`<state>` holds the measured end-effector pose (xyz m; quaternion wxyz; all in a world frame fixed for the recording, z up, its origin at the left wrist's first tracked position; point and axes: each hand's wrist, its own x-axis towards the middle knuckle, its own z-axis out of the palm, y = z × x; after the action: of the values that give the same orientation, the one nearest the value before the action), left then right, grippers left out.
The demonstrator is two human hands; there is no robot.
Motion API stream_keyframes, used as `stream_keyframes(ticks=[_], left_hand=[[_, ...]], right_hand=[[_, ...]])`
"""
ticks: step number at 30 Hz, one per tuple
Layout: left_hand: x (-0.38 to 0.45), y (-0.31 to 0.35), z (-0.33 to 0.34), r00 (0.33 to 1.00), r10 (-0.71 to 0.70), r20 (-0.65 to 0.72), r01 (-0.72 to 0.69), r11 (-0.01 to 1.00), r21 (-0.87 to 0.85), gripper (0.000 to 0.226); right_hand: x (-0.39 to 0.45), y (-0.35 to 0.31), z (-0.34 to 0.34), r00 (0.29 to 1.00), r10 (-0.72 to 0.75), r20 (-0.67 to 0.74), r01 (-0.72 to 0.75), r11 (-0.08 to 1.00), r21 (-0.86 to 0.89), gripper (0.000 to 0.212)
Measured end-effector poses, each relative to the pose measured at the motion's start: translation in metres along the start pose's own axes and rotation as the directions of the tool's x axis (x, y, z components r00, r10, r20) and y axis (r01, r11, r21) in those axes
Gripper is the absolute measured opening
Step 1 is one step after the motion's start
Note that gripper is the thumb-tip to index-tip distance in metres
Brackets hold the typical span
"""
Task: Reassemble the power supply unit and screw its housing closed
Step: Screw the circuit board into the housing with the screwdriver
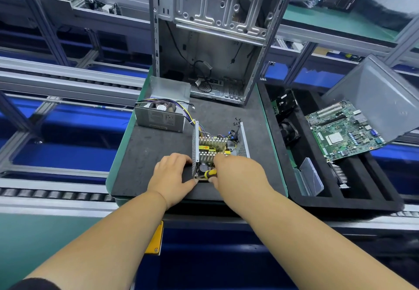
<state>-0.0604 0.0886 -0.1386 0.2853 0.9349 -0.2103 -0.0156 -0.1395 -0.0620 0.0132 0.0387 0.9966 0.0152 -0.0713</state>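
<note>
The open power supply base [217,146] lies on the black mat, its heat sinks and circuit board exposed between two perforated metal side walls. My left hand [172,176] grips the near left corner of that base, thumb at the front edge. My right hand [235,169] holds a yellow and black screwdriver [209,173] over the near end of the board; its tip is hidden. The housing cover with the fan [161,117] stands at the back left of the mat, linked to the base by coloured wires. A few small black screws [236,120] lie near the far right wall.
An empty computer case [215,37] stands upright at the back of the black mat [145,153]. To the right, a black foam tray [317,190] holds a motherboard [344,131], a fan, a clear plastic box [310,176] and other parts. Roller conveyors run on both sides.
</note>
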Motion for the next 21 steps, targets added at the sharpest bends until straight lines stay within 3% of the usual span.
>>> stream_keyframes(ticks=[4, 6, 10, 17, 19, 21], left_hand=[[0.000, 0.000, 0.000, 1.000, 0.001, -0.002, -0.001, 1.000, 0.007, 0.049], [0.000, 0.000, 0.000, 1.000, 0.000, 0.000, 0.000, 1.000, 0.008, 0.047], [0.000, 0.003, -0.002, 1.000, 0.002, 0.011, -0.002, 1.000, 0.003, 0.048], [-0.002, 0.001, -0.001, 1.000, 0.006, 0.013, -0.006, 1.000, 0.002, 0.049], [-0.002, 0.001, -0.001, 1.000, 0.010, 0.011, -0.010, 1.000, -0.001, 0.049], [-0.002, 0.001, -0.001, 1.000, 0.016, 0.008, -0.016, 1.000, 0.000, 0.049]], right_hand=[[0.001, -0.006, -0.001, 0.999, 0.005, -0.047, -0.004, 1.000, 0.013, 0.018], [0.001, -0.006, -0.001, 0.996, 0.021, -0.092, -0.011, 0.994, 0.110, 0.020], [0.005, 0.002, -0.006, 0.999, -0.015, -0.047, 0.029, 0.952, 0.304, 0.021], [0.013, 0.004, 0.002, 0.992, 0.108, -0.069, -0.110, 0.994, -0.025, 0.033], [0.010, 0.005, 0.003, 0.989, 0.117, -0.089, -0.114, 0.993, 0.039, 0.033], [0.008, 0.008, 0.002, 0.991, 0.103, -0.089, -0.080, 0.970, 0.229, 0.027]])
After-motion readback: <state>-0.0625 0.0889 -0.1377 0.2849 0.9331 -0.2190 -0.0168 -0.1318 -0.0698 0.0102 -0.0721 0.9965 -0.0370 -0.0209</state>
